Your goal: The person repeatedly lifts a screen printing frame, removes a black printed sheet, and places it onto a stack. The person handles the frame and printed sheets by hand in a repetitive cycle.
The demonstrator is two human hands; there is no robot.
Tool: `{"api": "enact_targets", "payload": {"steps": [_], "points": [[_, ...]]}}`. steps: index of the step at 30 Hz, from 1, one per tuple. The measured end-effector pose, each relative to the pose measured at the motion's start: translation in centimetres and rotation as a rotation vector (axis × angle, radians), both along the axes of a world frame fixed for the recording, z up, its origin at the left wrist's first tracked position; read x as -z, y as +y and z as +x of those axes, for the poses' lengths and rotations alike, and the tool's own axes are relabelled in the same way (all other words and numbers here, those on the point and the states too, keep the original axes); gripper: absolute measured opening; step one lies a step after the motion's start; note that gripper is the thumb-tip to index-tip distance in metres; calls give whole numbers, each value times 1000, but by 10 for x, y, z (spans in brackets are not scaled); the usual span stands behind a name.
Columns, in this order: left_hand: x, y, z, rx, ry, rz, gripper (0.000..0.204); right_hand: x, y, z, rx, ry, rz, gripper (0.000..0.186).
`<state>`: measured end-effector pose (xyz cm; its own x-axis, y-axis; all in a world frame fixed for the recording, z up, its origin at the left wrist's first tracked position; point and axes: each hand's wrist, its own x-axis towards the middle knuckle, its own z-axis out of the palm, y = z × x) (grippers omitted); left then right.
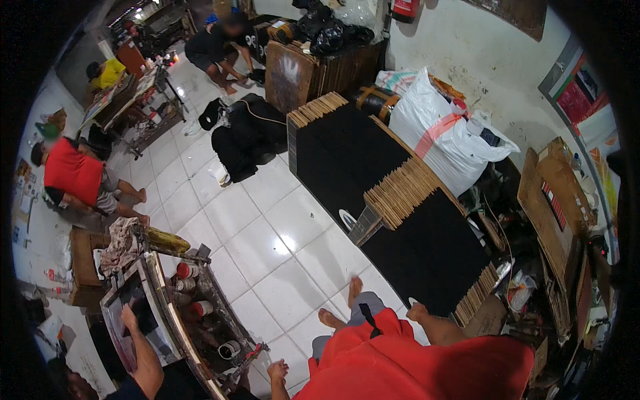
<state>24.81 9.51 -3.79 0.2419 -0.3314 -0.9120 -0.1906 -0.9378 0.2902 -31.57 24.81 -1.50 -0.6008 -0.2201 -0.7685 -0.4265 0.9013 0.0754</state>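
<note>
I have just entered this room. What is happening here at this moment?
The camera wearer's right hand is at the near edge of the black material beside the stacks of brown boards; its exact grip is unclear. The left hand hangs over the white tiled floor with nothing visible in it. At lower left, a co-worker's hand is on a framed panel. Farther back, one person in red sits on the left and another person bends low.

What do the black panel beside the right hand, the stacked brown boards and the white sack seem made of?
Black panel: probably fabric, given its matte, even surface.
Stacked brown boards: perhaps cardboard or thin wood; their dull tan edges leave it open.
White sack: likely plastic, perhaps woven, showing creases and sheen.
</note>
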Motion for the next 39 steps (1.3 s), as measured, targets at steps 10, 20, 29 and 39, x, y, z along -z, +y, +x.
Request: {"api": "enact_targets", "payload": {"steps": [10, 20, 29, 39], "points": [[10, 105, -47, -194, 76, 11, 15, 7, -130, 16, -178, -296, -620, 33], [-30, 179, -103, -284, 76, -155, 21, 30, -69, -27, -162, -352, -496, 20], [-18, 256, -62, -424, -64, 42, 21, 70, 36, -33, -1468, -208, -183, 22], [-15, 187, 49, -459, -69, -123, 17, 36, -77, 81, -100, -446, -287, 11]]}}
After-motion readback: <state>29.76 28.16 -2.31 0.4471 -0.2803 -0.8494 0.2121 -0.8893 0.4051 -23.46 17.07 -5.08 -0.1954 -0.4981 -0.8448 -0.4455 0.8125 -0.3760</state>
